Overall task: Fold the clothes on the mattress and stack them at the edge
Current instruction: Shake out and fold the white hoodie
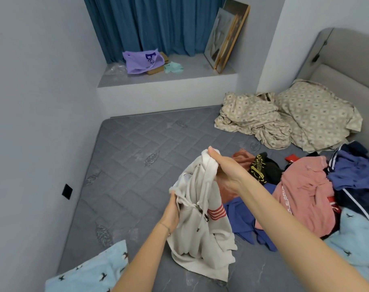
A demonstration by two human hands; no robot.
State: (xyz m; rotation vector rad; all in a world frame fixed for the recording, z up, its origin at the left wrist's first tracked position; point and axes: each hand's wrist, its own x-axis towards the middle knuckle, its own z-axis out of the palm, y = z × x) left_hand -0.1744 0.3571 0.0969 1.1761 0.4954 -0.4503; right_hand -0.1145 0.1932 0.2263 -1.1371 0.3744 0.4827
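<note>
Grey mattress (137, 144), nothing stacked yet: both hands, left hand (172, 213) and right hand (225, 167), grip a white hoodie (202, 232); clothes pile (305, 190) looks untouched.

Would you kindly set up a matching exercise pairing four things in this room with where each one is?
1. white hoodie
2. purple bag
3. pink garment
4. picture frames

A. leaning against the wall
B. gripped by left hand and right hand
C. on the window ledge
D. in the pile on the mattress

Pairs: 1-B, 2-C, 3-D, 4-A
</note>
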